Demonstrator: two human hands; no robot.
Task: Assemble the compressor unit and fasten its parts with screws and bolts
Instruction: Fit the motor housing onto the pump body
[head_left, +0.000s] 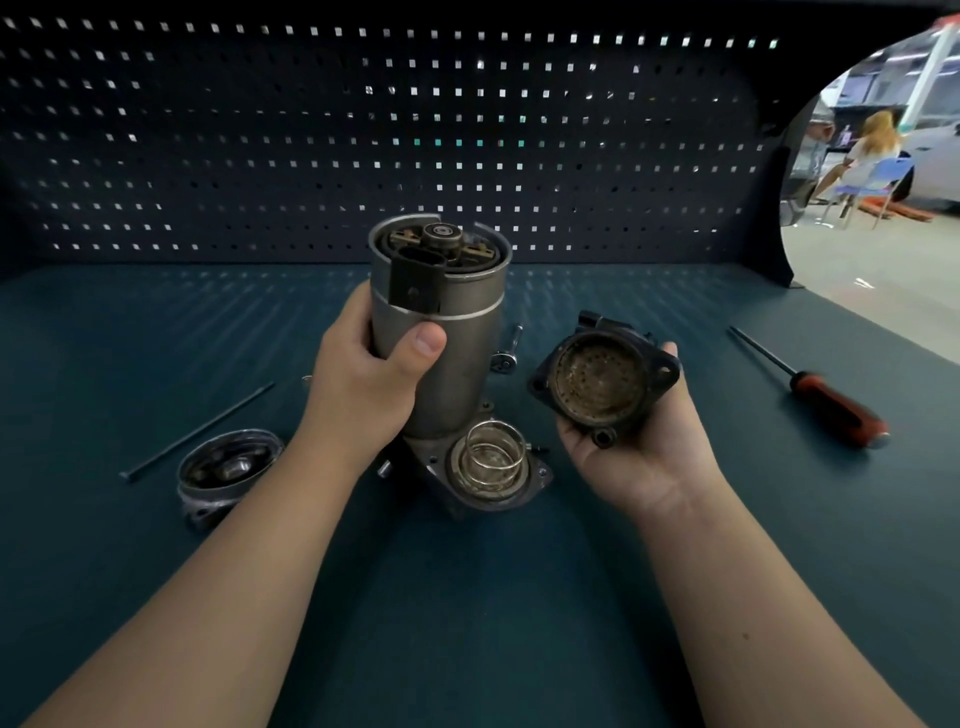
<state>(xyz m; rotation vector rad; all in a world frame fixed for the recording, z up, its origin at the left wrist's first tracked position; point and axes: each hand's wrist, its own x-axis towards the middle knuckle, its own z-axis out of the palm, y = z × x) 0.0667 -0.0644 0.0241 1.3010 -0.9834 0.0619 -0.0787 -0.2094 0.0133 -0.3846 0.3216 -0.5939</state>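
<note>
Left hand (363, 384) grips the housing (457, 332) at centre; right hand (639, 457) holds the flanged cap (602, 384) (seemingly three bolt holes): lower it squarely over the spring (491, 452).

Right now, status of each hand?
The left hand grips the motor can.
The right hand holds the cap, fingers curled round it.

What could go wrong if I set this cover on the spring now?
The spring stands free in its seat, so it might tilt or get pinched under the cover. The cover's mesh looks dirty, so grit may drop in. The left hand alone steadies the housing; pressing could tip it.
</note>
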